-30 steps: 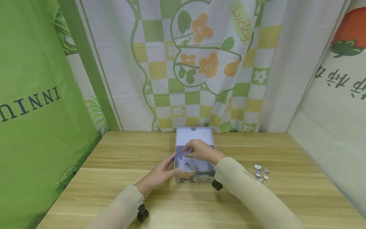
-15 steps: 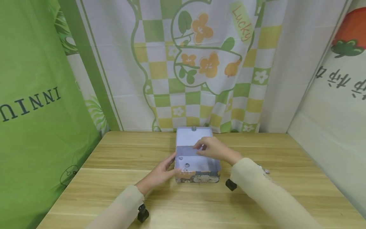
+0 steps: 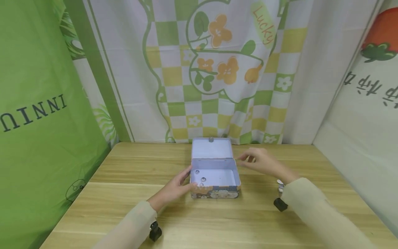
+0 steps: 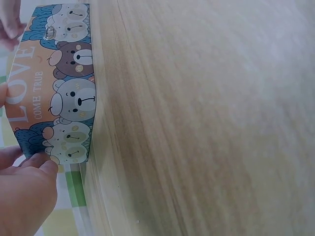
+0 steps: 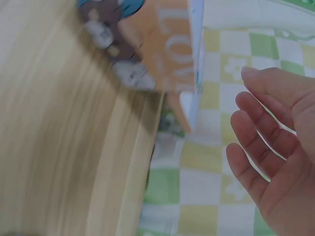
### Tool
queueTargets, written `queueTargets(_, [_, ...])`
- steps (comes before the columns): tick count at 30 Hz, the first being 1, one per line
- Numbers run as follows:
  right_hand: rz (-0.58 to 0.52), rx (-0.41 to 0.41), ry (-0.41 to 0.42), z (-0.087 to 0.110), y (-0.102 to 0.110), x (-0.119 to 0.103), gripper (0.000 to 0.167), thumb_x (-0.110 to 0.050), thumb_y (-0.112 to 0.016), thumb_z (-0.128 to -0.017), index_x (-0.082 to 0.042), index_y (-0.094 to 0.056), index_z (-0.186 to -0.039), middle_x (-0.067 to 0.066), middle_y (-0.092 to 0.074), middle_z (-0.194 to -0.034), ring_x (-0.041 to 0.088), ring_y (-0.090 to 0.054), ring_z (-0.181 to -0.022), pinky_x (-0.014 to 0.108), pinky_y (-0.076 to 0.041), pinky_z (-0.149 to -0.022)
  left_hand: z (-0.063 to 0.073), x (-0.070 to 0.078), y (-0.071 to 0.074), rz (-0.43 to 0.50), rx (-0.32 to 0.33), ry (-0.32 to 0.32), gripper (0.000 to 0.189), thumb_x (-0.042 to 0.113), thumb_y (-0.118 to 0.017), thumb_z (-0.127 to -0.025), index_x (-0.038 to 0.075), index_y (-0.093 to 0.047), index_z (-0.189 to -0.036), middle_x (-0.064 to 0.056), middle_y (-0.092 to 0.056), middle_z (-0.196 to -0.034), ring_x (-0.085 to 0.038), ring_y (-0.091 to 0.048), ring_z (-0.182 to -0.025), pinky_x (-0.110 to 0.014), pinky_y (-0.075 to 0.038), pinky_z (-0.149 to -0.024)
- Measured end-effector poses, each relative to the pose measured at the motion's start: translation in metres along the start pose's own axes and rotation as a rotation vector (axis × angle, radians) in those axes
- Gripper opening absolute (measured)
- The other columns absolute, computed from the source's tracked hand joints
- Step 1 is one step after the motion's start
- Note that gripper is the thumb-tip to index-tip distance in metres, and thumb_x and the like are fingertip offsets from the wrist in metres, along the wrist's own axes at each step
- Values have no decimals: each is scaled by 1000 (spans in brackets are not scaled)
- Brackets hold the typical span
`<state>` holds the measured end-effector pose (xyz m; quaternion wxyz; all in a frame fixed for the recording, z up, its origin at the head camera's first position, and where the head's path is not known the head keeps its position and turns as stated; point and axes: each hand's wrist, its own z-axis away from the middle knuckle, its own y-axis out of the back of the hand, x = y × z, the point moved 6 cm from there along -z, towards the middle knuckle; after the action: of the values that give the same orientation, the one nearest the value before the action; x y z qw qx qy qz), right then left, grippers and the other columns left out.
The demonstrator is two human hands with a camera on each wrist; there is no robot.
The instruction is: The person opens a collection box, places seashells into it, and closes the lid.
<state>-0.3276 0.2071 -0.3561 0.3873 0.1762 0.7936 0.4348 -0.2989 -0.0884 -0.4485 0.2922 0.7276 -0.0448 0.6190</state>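
In the head view a tin box (image 3: pixel 214 192) stands mid-table, its lid (image 3: pixel 212 148) tipped back and its pale inside facing up. My left hand (image 3: pixel 172 188) holds the box at its left side, thumb at the front rim and fingers along the side wall; the left wrist view shows those fingers at the end of the bear-printed front (image 4: pixel 74 101). Several small round shiny pieces (image 3: pixel 203 179) lie inside on the left. Just right of the box hovers my right hand (image 3: pixel 265 164). Its fingers (image 5: pixel 256 172) are loosely bent in the right wrist view, with nothing visible between them.
Small whitish oval pieces (image 3: pixel 280 186) lie on the wooden table (image 3: pixel 124 166) right of the box, partly hidden by the right sleeve. A checked curtain (image 3: pixel 217 69) hangs behind the table's back edge. Green fabric (image 3: pixel 37 86) hangs at the left.
My right hand has moved from over the box to the right, out past its right side. The left hand has kept its hold on the box.
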Motion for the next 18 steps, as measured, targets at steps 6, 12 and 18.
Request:
queueTargets(6, [-7, -64, -78, 27, 9, 19, 20, -9, -75, -90, 1, -73, -107, 14, -72, -103, 16, -64, -79, 26, -56, -68, 0, 0, 0, -5, -2, -15, 75, 17, -62, -101, 3, -17, -160, -18, -13, -165, -38, -18, -149, -53, -16, -119])
queueTargets(12, [-10, -90, -160, 56, 16, 40, 22, -13, -71, -94, 0, -72, -111, 14, -71, -109, 16, -60, -87, 28, -55, -72, 1, 0, 1, -17, 1, 4, 76, 20, -62, -101, 5, -17, -160, -16, -15, -165, -37, -20, -149, -52, -15, -120])
queueTargets(18, [21, -100, -219, 74, 18, 62, 23, -12, -70, -94, 1, -72, -113, 14, -70, -110, 15, -58, -86, 26, -52, -66, 3, 2, 1, -13, -5, 10, 77, 21, -62, -101, 5, -15, -160, -15, -14, -165, -34, -19, -149, -50, -14, -120])
